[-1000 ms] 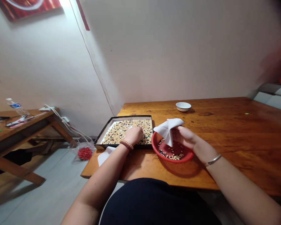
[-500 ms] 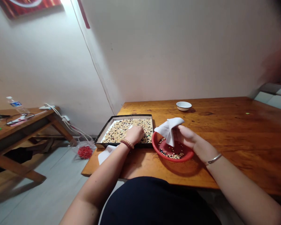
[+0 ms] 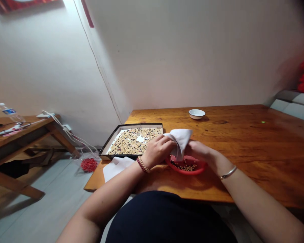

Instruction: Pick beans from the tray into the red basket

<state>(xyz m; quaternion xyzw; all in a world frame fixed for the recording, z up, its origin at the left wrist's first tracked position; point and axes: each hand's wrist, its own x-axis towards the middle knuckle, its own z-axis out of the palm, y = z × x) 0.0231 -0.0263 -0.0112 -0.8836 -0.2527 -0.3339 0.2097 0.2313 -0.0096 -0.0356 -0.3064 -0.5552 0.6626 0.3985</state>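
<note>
Head view shows a wooden table point(image 3: 243, 162) filling the centre and right of the frame, with both bare hands meeting at its near edge just left of centre. Left hand point(image 3: 157, 151), with a bead bracelet at the wrist, has its fingers curled closed on the left edge of a white cloth point(image 3: 180, 139). Right hand point(image 3: 202, 154), a thin metal bangle on its wrist, lies under the cloth's right side with fingers bent; most of them are hidden by the fabric, so whether they pinch it I cannot tell. The cloth is bunched and lifted between the two hands, hanging over a red bowl point(image 3: 186, 166) that sits on the table directly below. The bowl holds a scatter of pale and dark beans.

Just left of the bowl, touching or nearly touching its rim, lies a shallow black tray point(image 3: 108, 145) with a white lining, spread with a layer of mixed beans and showing a small bare patch near its middle. A second white cloth or paper point(image 3: 115, 166) lies flat at the table's near left corner, below the tray. Toward the far edge, upper centre, stands a small white dish point(image 3: 197, 113), well apart from the hands.

At far left of the frame stands a second wooden table point(image 3: 27, 130) bearing a plastic bottle point(image 3: 8, 112)
</note>
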